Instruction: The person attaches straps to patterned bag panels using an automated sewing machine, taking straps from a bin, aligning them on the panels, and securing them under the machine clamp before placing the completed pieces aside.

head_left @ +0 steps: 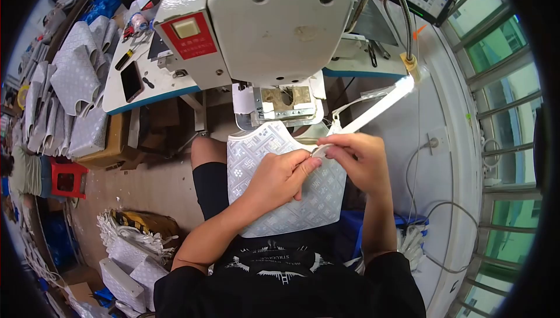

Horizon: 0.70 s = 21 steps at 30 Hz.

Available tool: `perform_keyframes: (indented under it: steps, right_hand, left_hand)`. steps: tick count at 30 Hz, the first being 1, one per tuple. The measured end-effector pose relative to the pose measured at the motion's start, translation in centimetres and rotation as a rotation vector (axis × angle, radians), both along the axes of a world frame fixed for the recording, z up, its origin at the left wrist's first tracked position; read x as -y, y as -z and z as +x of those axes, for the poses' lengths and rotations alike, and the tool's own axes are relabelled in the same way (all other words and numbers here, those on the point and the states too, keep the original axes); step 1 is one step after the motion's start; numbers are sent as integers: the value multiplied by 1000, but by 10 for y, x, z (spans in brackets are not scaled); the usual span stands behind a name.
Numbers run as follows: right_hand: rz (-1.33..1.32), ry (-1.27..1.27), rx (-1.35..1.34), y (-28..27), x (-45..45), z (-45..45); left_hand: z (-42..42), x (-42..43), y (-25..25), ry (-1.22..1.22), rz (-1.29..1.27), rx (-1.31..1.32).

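Note:
A silvery-white patterned bag [309, 204] lies across my lap, its curved top edge toward the machine. My left hand [279, 178] is closed at that edge, thumb and forefinger pinching a white strap end [320, 150]. From the other side my right hand [360, 159] pinches the same strap end, its fingertips close to my left thumb. The fingers partly hide where the strap meets the bag. Just beyond the hands is the sewing machine's metal clamp plate [286, 114], under the large white machine head [277, 26].
A bright bar lamp [379, 106] reaches down close to my right hand. A phone [132, 80] and a yellow-handled tool [124, 60] lie on the left table. Patterned pieces [76, 79] are piled farther left, near a red stool [68, 178]. Windows line the right side.

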State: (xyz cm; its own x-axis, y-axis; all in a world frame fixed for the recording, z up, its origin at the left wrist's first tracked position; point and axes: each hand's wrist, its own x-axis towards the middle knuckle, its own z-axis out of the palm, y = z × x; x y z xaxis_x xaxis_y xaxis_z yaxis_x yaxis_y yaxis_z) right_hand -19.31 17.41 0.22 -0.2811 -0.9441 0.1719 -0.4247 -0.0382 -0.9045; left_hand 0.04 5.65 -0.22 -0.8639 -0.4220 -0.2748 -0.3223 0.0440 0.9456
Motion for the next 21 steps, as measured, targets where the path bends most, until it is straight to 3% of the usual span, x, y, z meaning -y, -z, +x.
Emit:
perform_keyframes:
  steps: [1,3,4,6,10,12,15,21]
  right_hand:
    - [14,1,-2,2,6,-7]
    - [-96,175,48,-3,26,-30]
    - [-127,208,67,-6,39,-46]
    - [-160,222,123,-7,72,-79]
    - [-106,73,157,-2,132,-96]
    - [-65,-1,156,-3,145,-87]
    - [-233,-159,-517,-1,152,-70]
    - [-240,-119,-626,4,151,-44]
  left_hand:
    - [6,-1,5,-6,-8,-5]
    - [27,3,18,-378,-652,-50]
    - [35,12,23,-376,-663,-52]
    - [49,27,31,-553,-1145,-12]
    - [42,36,29,-293,-1164,58]
    - [36,43,31,-275,-1171,57]
    - [31,51,32,-219,-1183,53]
    - [25,54,31,-166,-1158,-10]
